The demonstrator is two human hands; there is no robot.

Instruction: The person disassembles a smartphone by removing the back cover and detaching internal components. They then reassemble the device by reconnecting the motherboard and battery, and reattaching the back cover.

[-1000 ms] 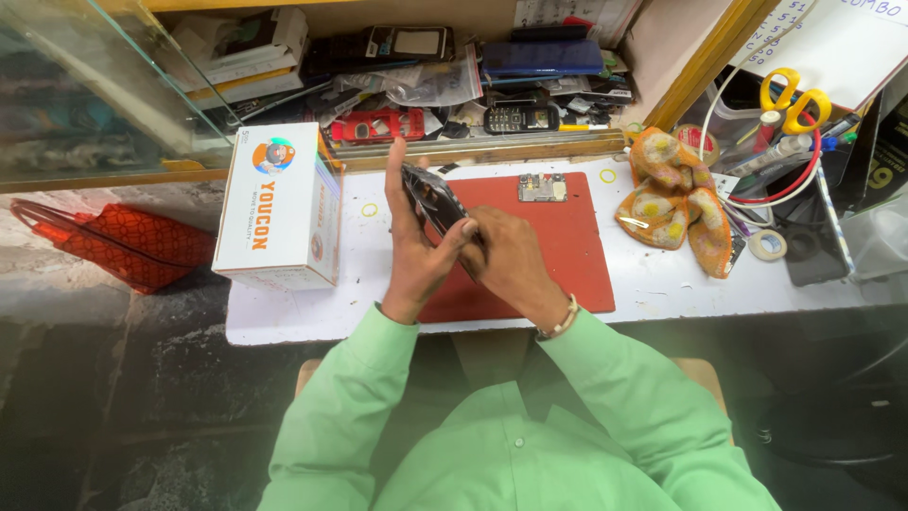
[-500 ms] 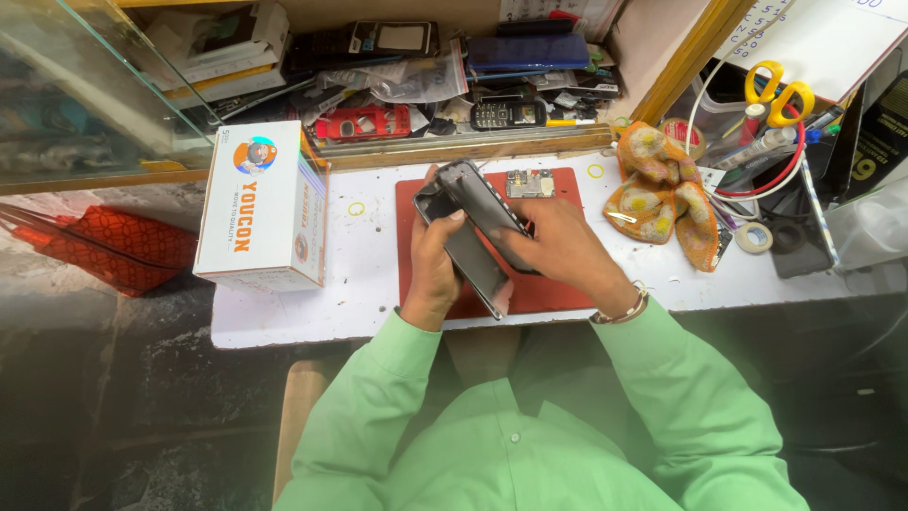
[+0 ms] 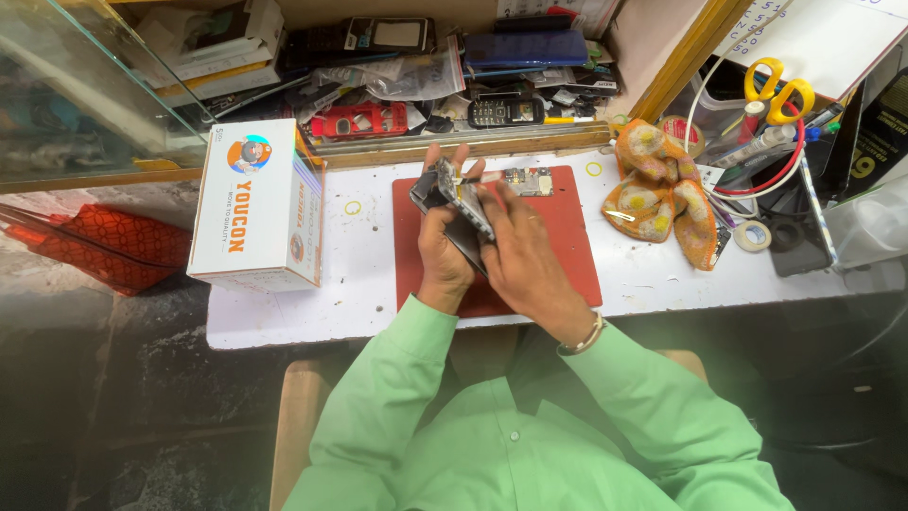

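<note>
Dark phone (image 3: 463, 213) clasped by both hands (image 3: 492, 251), now lower over red mat (image 3: 567, 241).

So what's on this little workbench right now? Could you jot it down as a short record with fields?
left hand: grips an opened phone from below
right hand: lies over the phone's lower part
under the hands: red mat on the white table
on the mat: small circuit board
to the left: white carton
to the right: orange cloth; tape roll
far right: yellow-handled scissors
</note>
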